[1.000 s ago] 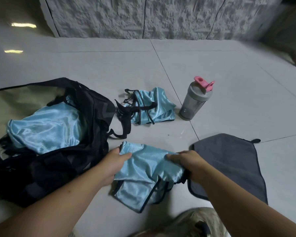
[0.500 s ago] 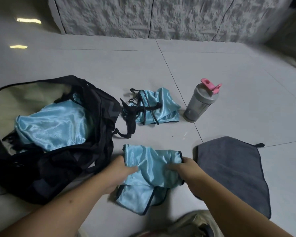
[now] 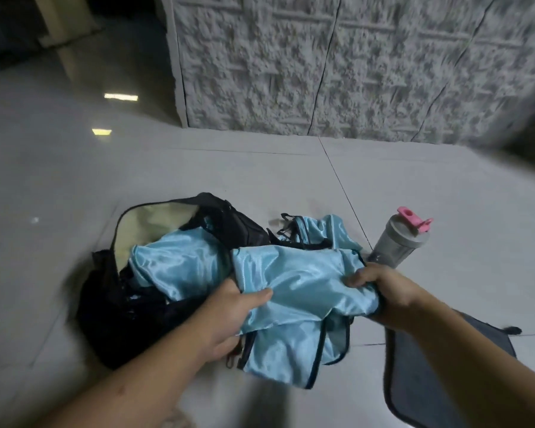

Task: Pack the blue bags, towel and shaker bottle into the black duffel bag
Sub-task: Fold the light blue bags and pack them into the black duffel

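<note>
A shiny blue bag with dark trim hangs in the air between my hands, its lower part drooping. My left hand grips its left edge and my right hand grips its right edge. To the left lies the open black duffel bag with a pale lining, and one blue bag lies inside it. Another blue bag with black straps lies on the floor behind the lifted one. The grey shaker bottle with a pink lid stands at the right. The dark grey towel lies flat under my right forearm.
Everything sits on a pale tiled floor. A rough textured grey wall runs along the back. A dark opening shows at the far left behind a pale post.
Both hands have lifted the blue bag off the floor and carried it up and left, toward the duffel bag. The view has tilted upward, so more wall shows.
</note>
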`<state>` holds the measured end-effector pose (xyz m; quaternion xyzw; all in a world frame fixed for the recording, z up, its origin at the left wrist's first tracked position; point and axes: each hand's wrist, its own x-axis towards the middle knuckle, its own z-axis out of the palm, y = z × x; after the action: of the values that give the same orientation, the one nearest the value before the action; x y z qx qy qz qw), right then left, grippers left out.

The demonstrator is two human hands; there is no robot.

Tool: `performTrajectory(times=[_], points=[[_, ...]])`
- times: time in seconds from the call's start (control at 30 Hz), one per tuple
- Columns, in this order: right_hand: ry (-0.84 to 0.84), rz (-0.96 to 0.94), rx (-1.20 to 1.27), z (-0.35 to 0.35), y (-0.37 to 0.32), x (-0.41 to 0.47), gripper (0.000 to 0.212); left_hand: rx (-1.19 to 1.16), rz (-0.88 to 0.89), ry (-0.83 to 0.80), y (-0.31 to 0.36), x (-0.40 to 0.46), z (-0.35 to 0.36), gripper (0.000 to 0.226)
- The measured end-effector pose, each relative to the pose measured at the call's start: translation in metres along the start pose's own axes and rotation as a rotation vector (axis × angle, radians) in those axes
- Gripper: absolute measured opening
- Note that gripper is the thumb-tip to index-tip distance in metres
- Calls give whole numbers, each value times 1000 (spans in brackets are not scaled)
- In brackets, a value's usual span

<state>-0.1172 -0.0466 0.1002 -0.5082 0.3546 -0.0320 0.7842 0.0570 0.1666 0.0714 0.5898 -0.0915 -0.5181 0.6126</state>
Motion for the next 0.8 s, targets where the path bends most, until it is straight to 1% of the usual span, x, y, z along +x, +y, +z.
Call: performTrajectory(times=[0.1, 0.2, 0.27, 0.33, 0.43, 0.53, 0.6, 0.67, 0.73, 0.8], points=[[11, -38, -59, 39, -39, 22, 57, -76, 87, 66, 31, -11, -20, 26], [79, -72, -173, 87, -60, 55, 47, -134, 136, 174, 53, -17, -52, 25], [141, -125, -260, 119, -65, 75, 41, -171, 125, 256, 58, -14, -73, 25], [165, -153, -353, 148, -64, 95, 39, -214, 94, 342, 58, -10, -94, 23], [204, -185, -467, 177, -59, 119, 32, -278, 57, 420, 52, -2, -113, 25], [204, -182, -511, 198, -56, 140, 26, -333, 85, 519, 50, 10, -132, 33], [196, -158, -520, 209, -55, 154, 24, -398, 118, 539, 51, 18, -141, 29], [186, -144, -561, 219, -53, 168, 17, -377, 136, 569, 51, 25, -143, 24], [177, -106, -660, 225, -48, 184, 18, -307, 128, 617, 43, 34, -146, 29], [156, -58, -858, 229, -43, 195, 23, -218, 94, 639, 32, 39, -148, 40]])
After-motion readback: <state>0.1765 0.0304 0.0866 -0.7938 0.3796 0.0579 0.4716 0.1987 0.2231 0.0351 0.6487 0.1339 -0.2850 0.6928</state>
